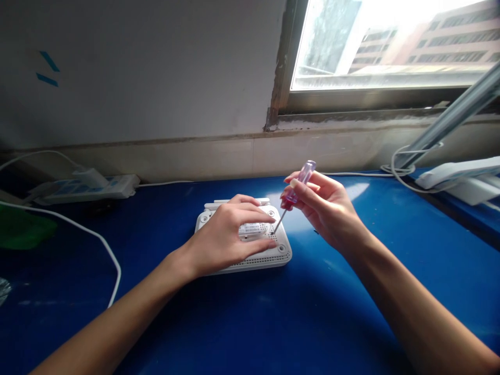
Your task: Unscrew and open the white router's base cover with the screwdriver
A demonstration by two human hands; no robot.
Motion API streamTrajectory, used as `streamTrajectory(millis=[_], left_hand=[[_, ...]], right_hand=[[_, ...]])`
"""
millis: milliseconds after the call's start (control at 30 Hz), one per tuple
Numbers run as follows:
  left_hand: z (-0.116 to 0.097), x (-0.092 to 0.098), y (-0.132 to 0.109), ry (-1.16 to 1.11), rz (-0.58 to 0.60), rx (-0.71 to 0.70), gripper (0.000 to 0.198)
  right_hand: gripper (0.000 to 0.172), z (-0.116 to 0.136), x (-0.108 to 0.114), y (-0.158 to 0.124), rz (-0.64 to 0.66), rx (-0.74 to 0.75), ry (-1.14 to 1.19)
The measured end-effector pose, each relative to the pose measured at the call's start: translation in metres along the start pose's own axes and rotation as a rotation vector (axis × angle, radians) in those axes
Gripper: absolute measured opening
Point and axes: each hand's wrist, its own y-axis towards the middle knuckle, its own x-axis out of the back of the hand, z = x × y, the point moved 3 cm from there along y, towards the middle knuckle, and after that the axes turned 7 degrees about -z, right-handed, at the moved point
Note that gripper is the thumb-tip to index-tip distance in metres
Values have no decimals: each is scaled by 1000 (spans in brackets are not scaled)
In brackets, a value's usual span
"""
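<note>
Router point(282, 237): lying beneath the left hand point(224, 234), probably feeling light, stiff and smooth; its side edges are offering good hold.
Left hand: resting across it, fingers and thumb spreading wide, partly covering the label point(250, 228).
Right hand point(318, 200): pinching the screwdriver point(302, 185) by its handle; whether its tip is biting is hard to tell.
Cable point(99, 237): trailing left of both hands.

We count one left hand point(225, 232), one right hand point(326, 205), one screwdriver point(304, 176), one white router point(284, 238), two blue tape strips point(49, 61), one window point(390, 49), one metal pole point(453, 112) and one table point(273, 323).
</note>
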Motion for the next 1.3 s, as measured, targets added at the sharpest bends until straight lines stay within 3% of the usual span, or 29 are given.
streamTrajectory(millis=[233, 533, 600, 700, 767, 867, 1000, 1167, 1233, 1300], left_hand=[[2, -3, -1, -60, -13, 27, 7], [3, -1, -1, -76, -9, 73, 5], [3, -1, -2, -70, 3, 90, 4], [2, -1, -2, -41, 21, 118, 4], [1, -1, -2, -32, 16, 143, 5], [1, 0, -1, -33, -24, 185, 9], [1, 1, -1, 2, -72, 232, 9], [1, 1, -1, 0, -76, 239, 12], [2, 3, 0, 1, -67, 221, 24], [4, 6, 1, 39, -33, 193, 54]], right_hand=[[12, -2, -3, -3, -34, 63, -28], [16, 4, -5, -6, 34, 125, -125], [23, 8, -5, -8, 55, 136, -177], [48, 15, -6, -11, 84, 144, -255], [60, 18, -7, -14, 67, 159, -307], [65, 21, -8, -15, -20, 174, -367], [65, 19, -10, -14, -108, 194, -364], [59, 16, -12, -15, -95, 256, -321], [62, 16, -12, -16, -94, 274, -315], [65, 17, -11, -15, -105, 292, -338]])
